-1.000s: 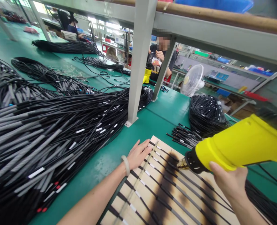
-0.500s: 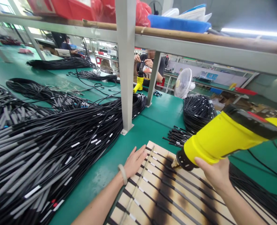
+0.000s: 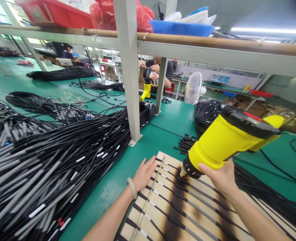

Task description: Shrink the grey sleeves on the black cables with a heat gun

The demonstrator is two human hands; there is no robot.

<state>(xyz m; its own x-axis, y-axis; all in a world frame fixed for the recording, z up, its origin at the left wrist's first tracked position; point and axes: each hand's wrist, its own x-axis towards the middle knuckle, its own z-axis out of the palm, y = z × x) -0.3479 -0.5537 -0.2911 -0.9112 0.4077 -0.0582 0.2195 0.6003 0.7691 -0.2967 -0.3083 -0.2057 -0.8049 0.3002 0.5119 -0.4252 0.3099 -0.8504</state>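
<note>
My left hand (image 3: 144, 174) lies flat with its fingers apart at the near edge of a scorched wooden board (image 3: 178, 214), beside a thin pale rod (image 3: 150, 201), with a pale bangle (image 3: 132, 188) on the wrist. Several black cables with grey sections (image 3: 188, 204) lie across the board over dark burn marks. My right hand (image 3: 219, 177) grips a yellow heat gun (image 3: 220, 140), whose metal nozzle (image 3: 183, 173) points down just above the board. The gun's body hides part of the board's far side.
A huge bundle of black and grey cables (image 3: 50, 167) fills the green bench to the left, with a black cable coil (image 3: 206, 117) ahead. A grey shelf post (image 3: 129, 77) rises from the bench. Beyond it, a person (image 3: 156, 70) holds another yellow heat gun (image 3: 147, 88) near a white fan (image 3: 193, 88).
The view has tilted upward, showing more of the red and blue containers on the shelf. The heat gun has swung, with its nozzle now further left and angled more steeply down.
</note>
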